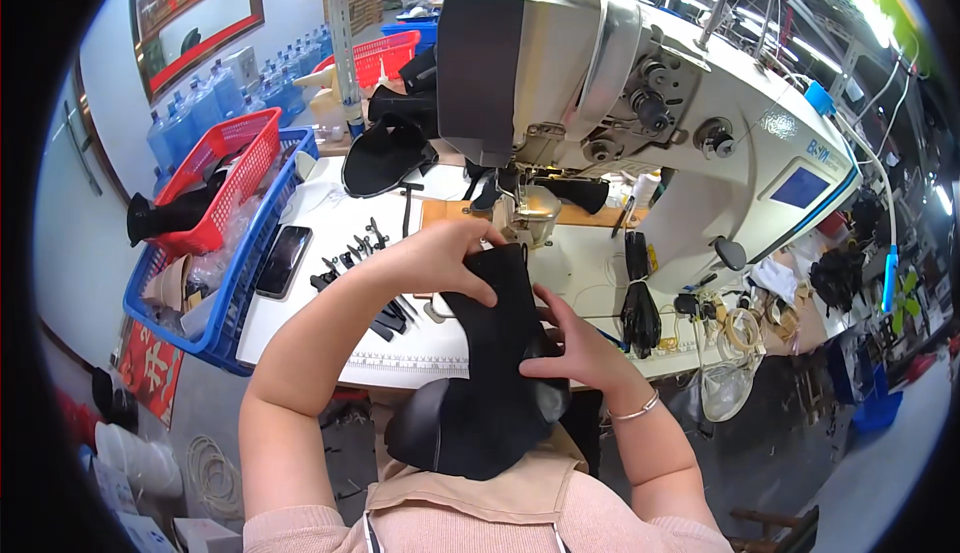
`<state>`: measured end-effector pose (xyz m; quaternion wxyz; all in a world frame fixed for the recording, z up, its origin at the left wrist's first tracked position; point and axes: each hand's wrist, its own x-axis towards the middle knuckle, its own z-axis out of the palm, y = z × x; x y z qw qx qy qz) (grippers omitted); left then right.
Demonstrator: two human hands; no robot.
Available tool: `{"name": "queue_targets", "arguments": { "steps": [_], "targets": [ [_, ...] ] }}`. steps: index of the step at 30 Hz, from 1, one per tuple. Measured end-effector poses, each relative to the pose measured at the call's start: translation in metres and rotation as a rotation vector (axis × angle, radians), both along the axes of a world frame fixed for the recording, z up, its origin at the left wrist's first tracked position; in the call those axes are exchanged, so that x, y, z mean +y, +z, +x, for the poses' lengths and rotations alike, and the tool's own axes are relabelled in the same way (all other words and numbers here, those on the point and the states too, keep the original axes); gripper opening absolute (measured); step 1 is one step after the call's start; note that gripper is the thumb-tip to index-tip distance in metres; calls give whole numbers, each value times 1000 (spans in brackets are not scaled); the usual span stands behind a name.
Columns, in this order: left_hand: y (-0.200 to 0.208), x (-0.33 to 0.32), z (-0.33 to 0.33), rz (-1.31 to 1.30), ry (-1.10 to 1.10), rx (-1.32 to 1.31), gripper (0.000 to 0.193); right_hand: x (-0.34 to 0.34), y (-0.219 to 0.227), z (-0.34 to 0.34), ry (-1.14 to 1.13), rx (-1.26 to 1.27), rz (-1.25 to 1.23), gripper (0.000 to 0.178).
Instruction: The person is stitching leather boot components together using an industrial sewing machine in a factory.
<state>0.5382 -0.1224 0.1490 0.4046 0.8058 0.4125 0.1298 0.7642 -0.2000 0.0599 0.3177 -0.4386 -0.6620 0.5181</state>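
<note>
A black boot upper (500,338), part fabric and part smooth leather-like panels, stretches from the sewing machine's front edge down to my lap. My left hand (440,259) grips its upper left side, thumb lying on top and fingers curled behind the far edge. On the other side my right hand (580,350) holds it, thumb on the near face and fingers round the right edge. The upper's far end is just before the needle area (530,215) of a large white sewing machine (600,63); whether it touches the machine I cannot tell.
More black boot pieces (388,158) lie left of the machine. A phone (284,263) and several slim black tools (365,253) rest on the white table (330,178). Blue (215,338) and red (262,158) baskets stand at its left. A black bundle (638,298) lies right of the needle.
</note>
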Motion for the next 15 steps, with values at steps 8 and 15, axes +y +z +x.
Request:
{"name": "queue_targets", "arguments": {
  "steps": [8,15],
  "targets": [
    [-2,7,-1,-65,-210,14,57,-15,-6,16,-54,-34,173,102],
    [-1,7,13,149,-220,24,53,-24,-10,14,-138,146,147,105]
  ]
}}
